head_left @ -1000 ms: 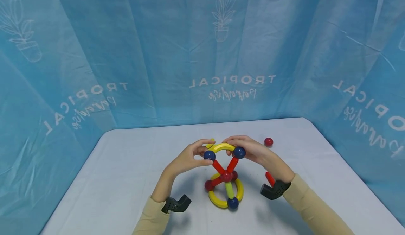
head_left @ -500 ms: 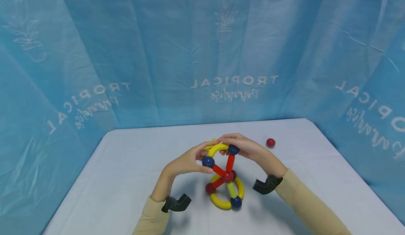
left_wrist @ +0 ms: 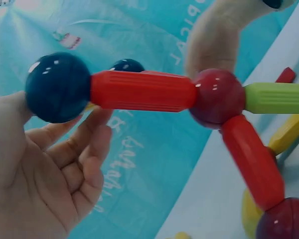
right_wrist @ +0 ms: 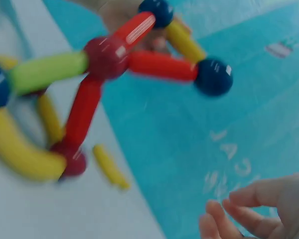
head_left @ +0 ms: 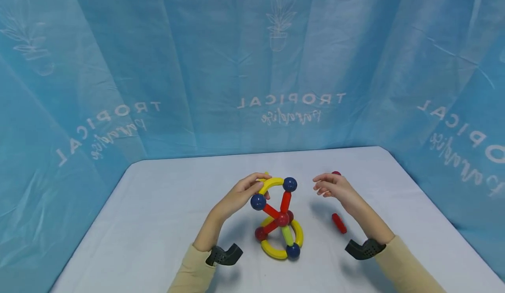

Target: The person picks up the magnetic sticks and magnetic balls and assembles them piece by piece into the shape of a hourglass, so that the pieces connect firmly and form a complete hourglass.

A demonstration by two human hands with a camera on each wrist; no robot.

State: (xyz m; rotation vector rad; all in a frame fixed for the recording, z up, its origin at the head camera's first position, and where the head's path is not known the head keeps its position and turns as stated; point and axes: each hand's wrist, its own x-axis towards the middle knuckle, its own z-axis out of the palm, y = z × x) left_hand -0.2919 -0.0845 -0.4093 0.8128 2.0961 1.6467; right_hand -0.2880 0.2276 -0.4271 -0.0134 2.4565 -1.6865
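A magnetic ball-and-rod model stands on the table, its yellow curved rods (head_left: 274, 252) forming a ring at the base. From a central red ball (head_left: 282, 219), a lime rod (head_left: 287, 236) slopes down and two red rods (head_left: 286, 201) rise to a blue ball (head_left: 289, 184) and another blue ball (left_wrist: 58, 87). A yellow curved rod (head_left: 272, 182) bridges these upper balls. My left hand (head_left: 240, 195) pinches that bridging rod at its left end, thumb right at the blue ball. My right hand (head_left: 335, 188) hovers right of the model, fingers loosely bent, holding nothing.
One loose red rod (head_left: 339, 223) lies on the white table (head_left: 165, 205) below my right hand. Mostly hidden behind that hand is a red ball (head_left: 336, 173). A loose yellow rod (right_wrist: 111, 167) lies behind the model. Blue curtain (head_left: 197, 65) encloses the table's back and sides.
My right hand has let go of the upper right blue ball and moved right, away from the model. The upper arch has turned, its right ball swinging back and left. My left thumb has shifted up.
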